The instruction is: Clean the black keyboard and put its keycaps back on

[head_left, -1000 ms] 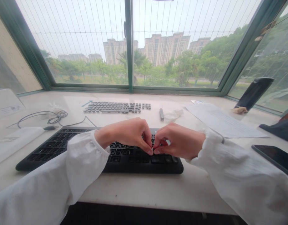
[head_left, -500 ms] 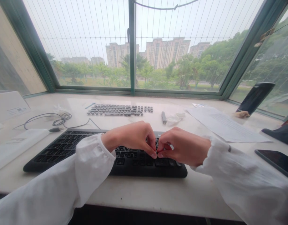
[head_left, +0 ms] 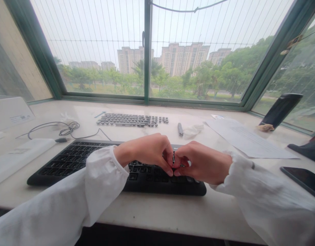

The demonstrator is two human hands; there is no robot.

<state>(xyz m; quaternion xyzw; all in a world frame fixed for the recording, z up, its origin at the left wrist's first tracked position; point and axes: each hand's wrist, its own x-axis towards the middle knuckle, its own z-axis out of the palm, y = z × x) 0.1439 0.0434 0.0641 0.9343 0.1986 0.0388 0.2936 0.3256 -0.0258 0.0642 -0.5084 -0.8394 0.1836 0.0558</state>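
Observation:
A black keyboard (head_left: 67, 160) with its keycaps off lies near the sill's front edge. Over its right part, my left hand (head_left: 154, 150) and my right hand (head_left: 200, 162) meet, thumbs and fingers pinched with the tips close together. Whatever they pinch is too small and hidden to make out. Behind the keyboard, loose keycaps (head_left: 131, 119) are laid out in rows, apart from both hands. The keys directly under my fingers are covered from view.
A cable (head_left: 67, 130) coils behind the keyboard, at left, near a white box (head_left: 21, 157). Beyond my right hand are a small dark stick (head_left: 180, 130), crumpled plastic (head_left: 194, 130) and a paper sheet (head_left: 244, 138). A phone (head_left: 302, 179) lies at far right.
The whole view has shifted slightly. My hands stay pinched together over the same part of the keyboard, the fingertips a little closer to one another.

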